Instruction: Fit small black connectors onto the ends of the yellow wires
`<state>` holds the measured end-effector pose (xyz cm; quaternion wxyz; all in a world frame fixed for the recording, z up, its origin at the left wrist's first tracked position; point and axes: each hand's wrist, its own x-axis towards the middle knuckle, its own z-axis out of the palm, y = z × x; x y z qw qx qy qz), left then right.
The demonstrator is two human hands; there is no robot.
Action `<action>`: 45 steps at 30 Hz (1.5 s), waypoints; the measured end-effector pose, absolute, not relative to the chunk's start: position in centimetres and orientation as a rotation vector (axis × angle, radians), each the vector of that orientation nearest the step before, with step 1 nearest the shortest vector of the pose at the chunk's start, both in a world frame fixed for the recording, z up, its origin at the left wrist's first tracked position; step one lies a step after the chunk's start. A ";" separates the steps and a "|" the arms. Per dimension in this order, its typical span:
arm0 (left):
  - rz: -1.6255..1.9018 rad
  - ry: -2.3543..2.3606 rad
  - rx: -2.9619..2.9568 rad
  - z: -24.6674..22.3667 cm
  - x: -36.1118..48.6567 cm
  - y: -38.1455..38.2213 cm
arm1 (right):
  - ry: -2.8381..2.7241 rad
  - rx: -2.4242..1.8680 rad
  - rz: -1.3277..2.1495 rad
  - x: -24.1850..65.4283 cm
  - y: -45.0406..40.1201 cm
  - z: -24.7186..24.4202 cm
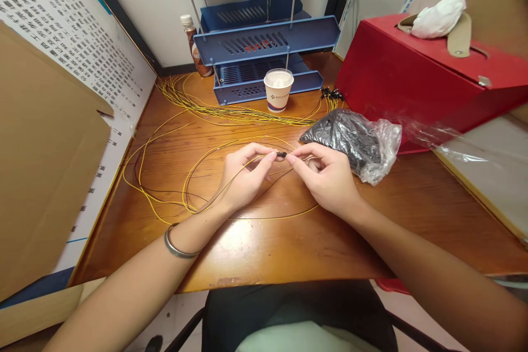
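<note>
Over the middle of the wooden table, my left hand [247, 173] pinches a small black connector [281, 154] between thumb and fingers. My right hand [324, 173] meets it from the other side, its thumb and fingertip closed at the connector's right end. What the right fingertips grip there is too small to make out, possibly a wire end. A thin yellow wire [218, 193] runs from the left fingers back over the wrist. Loops of yellow and dark wire lie on the table around and beneath both hands.
Behind my hands lies a long bundle of yellow and black wires [231, 114], black connectors at its right end. A plastic bag of black parts [344, 135] sits right of it. Farther back are a paper cup [278, 93], blue tiered rack [264, 41], bottle [193, 47] and red box [396, 82].
</note>
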<state>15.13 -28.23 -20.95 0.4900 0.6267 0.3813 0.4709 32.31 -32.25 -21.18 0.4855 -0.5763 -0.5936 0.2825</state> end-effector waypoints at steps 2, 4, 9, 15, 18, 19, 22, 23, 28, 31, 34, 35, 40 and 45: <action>1.174 0.930 1.505 -21.0 15.0 -28.1 | -1.443 -1.408 0.679 32.4 -32.2 -21.2; 1.213 0.945 1.484 -21.0 15.0 -28.0 | -1.444 -1.413 0.665 32.4 -32.2 -21.1; 1.235 0.978 1.469 -21.1 14.8 -27.9 | -1.437 -1.415 0.660 32.3 -32.2 -20.9; 1.205 0.962 1.489 -21.1 14.8 -27.8 | -1.441 -1.406 0.658 32.3 -32.3 -21.0; 1.198 0.962 1.502 -21.2 14.8 -27.8 | -1.444 -1.407 0.658 32.3 -32.3 -21.1; 1.195 0.960 1.507 -21.2 14.8 -27.8 | -1.444 -1.404 0.661 32.4 -32.3 -21.1; 1.189 0.948 1.515 -21.2 14.8 -27.8 | -1.444 -1.394 0.671 32.4 -32.4 -21.1; 1.190 0.944 1.515 -21.2 14.8 -27.8 | -1.445 -1.393 0.672 32.4 -32.4 -21.1; 1.213 0.938 1.507 -21.2 14.9 -27.8 | -1.459 -1.388 0.681 32.3 -32.3 -21.0; 1.220 0.953 1.502 -21.3 14.8 -27.8 | -1.477 -1.385 0.684 32.3 -32.3 -21.0; 1.224 0.966 1.525 -21.4 14.8 -27.8 | -1.489 -1.381 0.678 32.2 -32.3 -21.0; 1.227 0.970 1.538 -21.4 14.8 -27.8 | -1.490 -1.382 0.676 32.2 -32.3 -21.1; 1.222 0.978 1.591 -21.3 14.7 -27.9 | -1.493 -1.386 0.673 32.3 -32.3 -21.0; 1.213 0.968 1.617 -21.2 14.7 -27.9 | -1.491 -1.382 0.672 32.2 -32.3 -20.9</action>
